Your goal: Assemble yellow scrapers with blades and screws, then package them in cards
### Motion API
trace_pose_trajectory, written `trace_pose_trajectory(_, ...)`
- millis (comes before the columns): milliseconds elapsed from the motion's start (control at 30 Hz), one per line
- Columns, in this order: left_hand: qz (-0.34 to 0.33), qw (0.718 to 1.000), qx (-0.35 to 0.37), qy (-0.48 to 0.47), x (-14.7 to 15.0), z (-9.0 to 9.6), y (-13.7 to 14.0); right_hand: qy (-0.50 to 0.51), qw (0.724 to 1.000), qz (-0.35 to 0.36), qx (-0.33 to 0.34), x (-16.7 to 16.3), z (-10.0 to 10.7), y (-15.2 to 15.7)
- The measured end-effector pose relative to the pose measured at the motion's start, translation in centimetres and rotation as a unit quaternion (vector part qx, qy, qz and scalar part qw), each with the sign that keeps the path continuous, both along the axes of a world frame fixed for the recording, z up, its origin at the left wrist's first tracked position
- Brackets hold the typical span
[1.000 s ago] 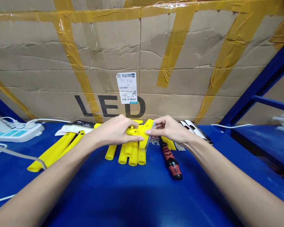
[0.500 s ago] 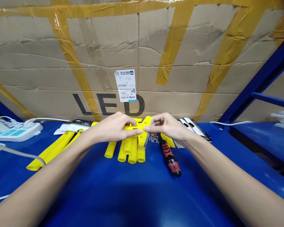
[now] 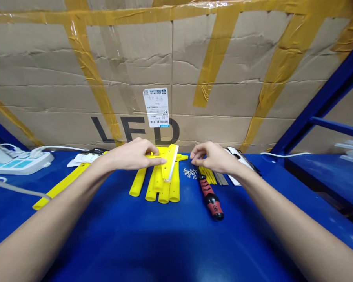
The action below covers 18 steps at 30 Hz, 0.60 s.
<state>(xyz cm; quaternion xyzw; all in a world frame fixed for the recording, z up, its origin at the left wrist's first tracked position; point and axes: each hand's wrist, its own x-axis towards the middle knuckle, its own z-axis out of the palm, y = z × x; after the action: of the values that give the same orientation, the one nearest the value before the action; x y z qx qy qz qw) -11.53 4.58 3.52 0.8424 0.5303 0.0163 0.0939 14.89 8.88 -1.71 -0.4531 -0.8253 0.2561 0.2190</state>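
Widest passage is along the near part of the surface (image 3: 170, 243), open between the two forearms up to the yellow tubes (image 3: 164, 192) and the red-and-black handle (image 3: 211, 196). Between the left hand (image 3: 141, 154) with its yellow scraper (image 3: 167, 164) and the right hand (image 3: 207, 156) there is a narrow gap, with loose screws (image 3: 190, 173) lying below it. Behind everything, the cardboard box (image 3: 194, 58) walls off the far side. Leftward, a grey cable (image 3: 20, 187) and the power strip (image 3: 20, 168) obstruct; rightward, a slanting blue post (image 3: 320, 94) limits reach.
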Motion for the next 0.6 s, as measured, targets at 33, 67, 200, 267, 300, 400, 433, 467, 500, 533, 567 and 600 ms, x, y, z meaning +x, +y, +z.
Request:
trace_pose_trajectory(33, 0.005, 1.0, 0.0, -0.001, 0.0, -0.1, 0.1, -0.012, 1.0, -0.005, 0.021, -0.3, -0.4, -0.1)
trace_pose_trajectory(67, 0.01, 1.0, 0.0, -0.003, 0.0, -0.2, 0.1, -0.019, 0.999, -0.007, 0.036, -0.7, -0.8, -0.2)
trace_pose_trajectory(200, 0.013, 0.999, -0.021, -0.023, 0.0, -0.5, 0.1, -0.059, 0.994, -0.015, 0.089, -2.1, -2.4, -0.7)
trace_pose_trajectory(267, 0.008, 0.999, -0.026, -0.027, 0.0, -0.6, 0.1, -0.073, 0.992, -0.022, 0.102, -2.4, -2.9, -0.9)
trace_pose_trajectory(300, 0.005, 0.999, -0.024, -0.028, 0.0, -0.7, 0.1, -0.077, 0.991, -0.025, 0.105, -2.5, -3.0, -0.9)
trace_pose_trajectory(400, 0.002, 0.999, -0.012, -0.036, 0.0, -0.7, 0.1, -0.085, 0.991, -0.025, 0.102, -2.5, -3.1, -0.8)
trace_pose_trajectory(433, 0.003, 0.999, -0.01, -0.039, -0.1, -0.7, 0.1, -0.086, 0.991, -0.025, 0.101, -2.4, -3.0, -0.8)
trace_pose_trajectory(467, 0.004, 0.999, -0.009, -0.039, -0.1, -0.7, 0.1, -0.088, 0.991, -0.026, 0.1, -2.3, -2.9, -0.8)
trace_pose_trajectory(500, 0.005, 0.999, -0.008, -0.037, 0.0, -0.7, 0.1, -0.09, 0.991, -0.025, 0.099, -2.3, -2.8, -0.8)
trace_pose_trajectory(533, 0.007, 0.999, -0.007, -0.032, 0.0, -0.7, 0.1, -0.092, 0.991, -0.025, 0.098, -2.2, -2.6, -0.8)
trace_pose_trajectory(567, 0.011, 1.0, -0.005, -0.026, 0.0, -0.7, 0.1, -0.093, 0.991, -0.023, 0.096, -2.1, -2.4, -0.9)
trace_pose_trajectory(600, 0.014, 1.0, -0.004, -0.019, 0.1, -0.7, 0.0, -0.095, 0.991, -0.021, 0.094, -2.1, -2.3, -0.9)
